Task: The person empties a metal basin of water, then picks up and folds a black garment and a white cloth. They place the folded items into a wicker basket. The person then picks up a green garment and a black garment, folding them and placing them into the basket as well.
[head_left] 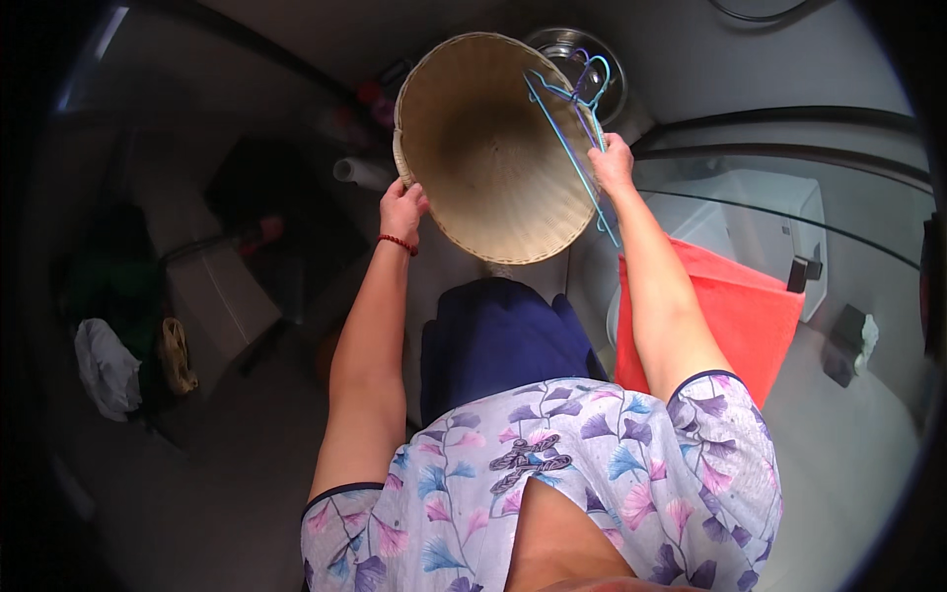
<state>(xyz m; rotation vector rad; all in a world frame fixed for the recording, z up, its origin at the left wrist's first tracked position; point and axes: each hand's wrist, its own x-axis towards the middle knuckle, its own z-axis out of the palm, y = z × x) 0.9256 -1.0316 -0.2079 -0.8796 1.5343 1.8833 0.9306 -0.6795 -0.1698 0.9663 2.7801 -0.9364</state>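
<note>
A tan woven basket (pixel 464 187) is held out in front of me, its round mouth tilted toward me. Nothing shows inside it. My left hand (pixel 402 209) is closed on the left rim, thumb near the inner wall. On the opposite side, my right hand (pixel 613 163) is closed around the right rim together with thin clothes hangers. One hanger is light blue (pixel 564 140) and lies partly across the basket's mouth. A purple hanger (pixel 582 69) sits beside it, mostly overlapped. The fingers under the rim are hidden.
Behind the basket sits a round shiny metal piece (pixel 614 84). A red cloth (pixel 730 316) hangs at a glass panel (pixel 858 202) on my right, with a white tub (pixel 789 197) beyond. A dark box (pixel 844 345) stands farther right. Bags (pixel 104 370) lie at the left.
</note>
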